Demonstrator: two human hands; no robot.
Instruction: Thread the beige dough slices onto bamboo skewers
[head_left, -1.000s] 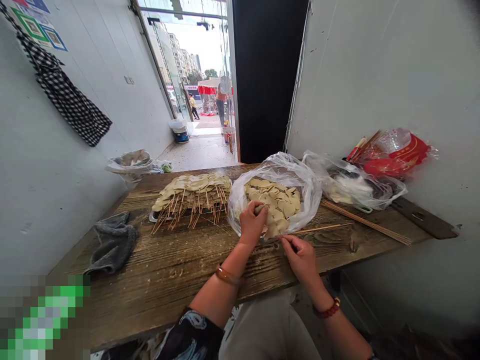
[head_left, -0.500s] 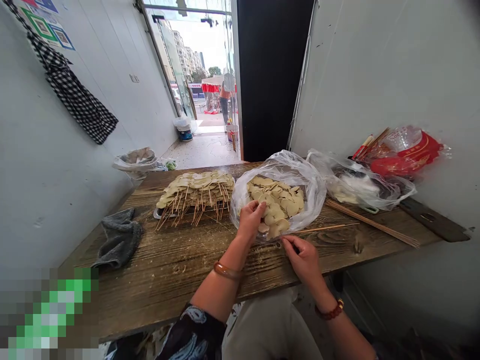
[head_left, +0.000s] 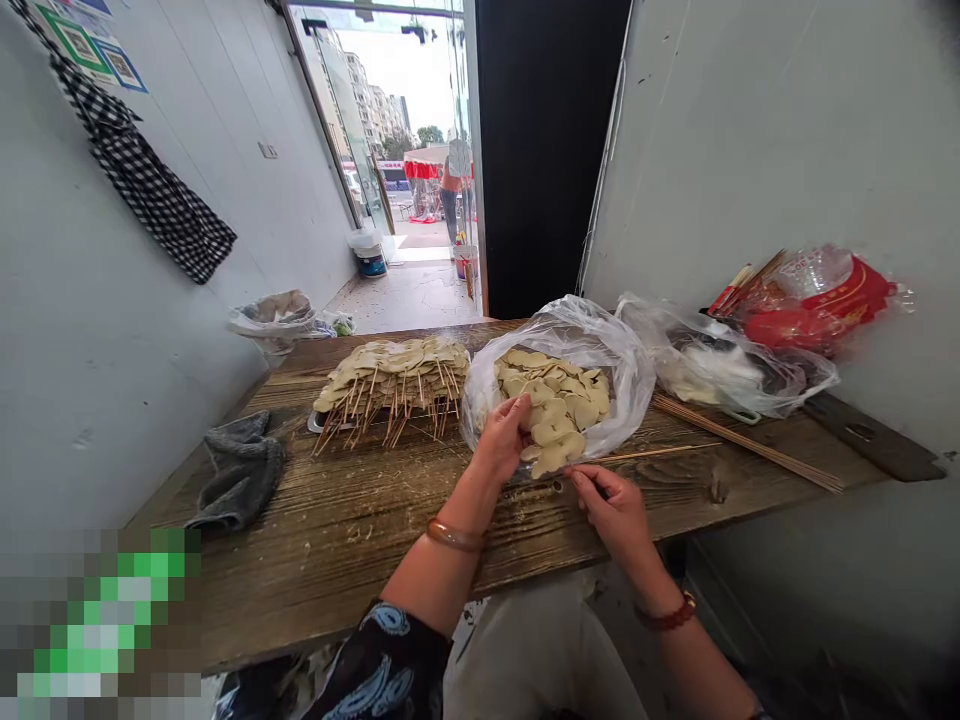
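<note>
A clear plastic bag point(head_left: 634, 375) lies open on the wooden table, full of pale, thin round slices point(head_left: 555, 385) that look like potato. At its near left edge my left hand point(head_left: 504, 437) is closed, with thumb and fingers pinching slices; a short row of overlapping slices hangs beside the fingertips. My right hand point(head_left: 611, 500) pinches the end of a thin skewer just below that row. Most of this skewer is hidden by the slices. Left of the bag, a pile of skewered slices point(head_left: 397, 375) rests on a tray, sticks pointing toward me.
A bundle of bare skewers point(head_left: 750, 443) lies on the table point(head_left: 360, 540) at right, near a dark flat blade-like tool point(head_left: 870, 435). Behind are another plastic bag point(head_left: 720, 365) and red packaging point(head_left: 810, 310). A grey cloth point(head_left: 240, 470) lies left. Beyond the doorway stands a person point(head_left: 450, 190).
The slices by my left fingertips have shifted and now line up in an overlapping row. My right hand has moved slightly right and up, still pinching the skewer.
</note>
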